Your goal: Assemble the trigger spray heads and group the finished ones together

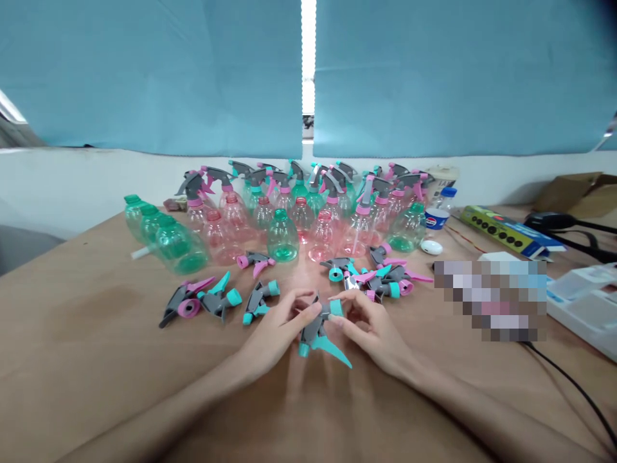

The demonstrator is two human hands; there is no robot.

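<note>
Between my two hands, just above the table, is a grey spray trigger head (315,328) with a teal collar and teal lever. My left hand (284,321) pinches its grey body between thumb and fingers. Thumb and fingers of my right hand (373,328) close around the teal collar on its right side. The lever points down and to the right. Loose spray heads lie nearby: a teal one (260,299) and a pink one (186,302) left of my hands, and a pile with another teal one (337,267) beyond my right hand.
Behind stand several open bottles, such as a green bottle (283,238) and a pink bottle (322,238), with capped spray bottles further back. To the right are a Pepsi bottle (439,209), a white oval object (431,247), a long box (506,231), a white tray (585,308) and a black cable (573,382).
</note>
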